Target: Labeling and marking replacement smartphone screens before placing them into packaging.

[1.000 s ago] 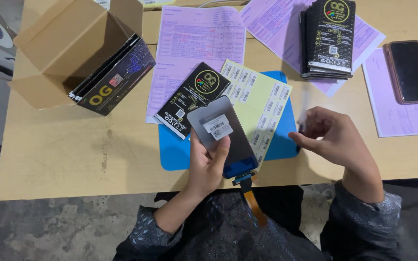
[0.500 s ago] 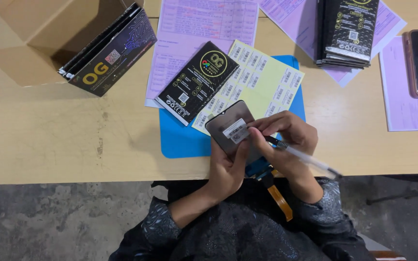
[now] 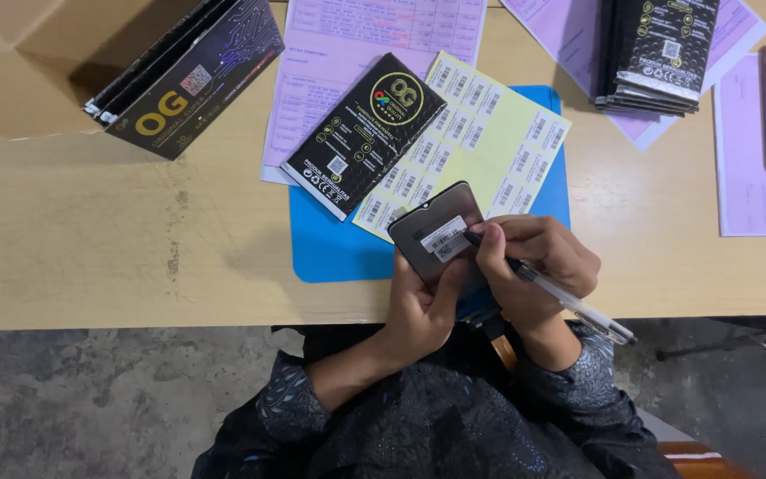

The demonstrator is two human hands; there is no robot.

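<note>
Two hands engaged: left hand [image 3: 423,306] clamps thin, stiff, likely fragile screen panel [image 3: 436,235] by edges; right hand [image 3: 534,266] pinches pen [image 3: 569,306].

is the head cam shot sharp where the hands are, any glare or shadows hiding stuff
Head view: even, soft light; the left hand, the right hand with its pen and the grey panel are sharp, its white sticker print too small to read. No strong glare. Soft shadows fall beside the cardboard box and under the wooden table edge. The table edges bow slightly from the wide lens.
</note>
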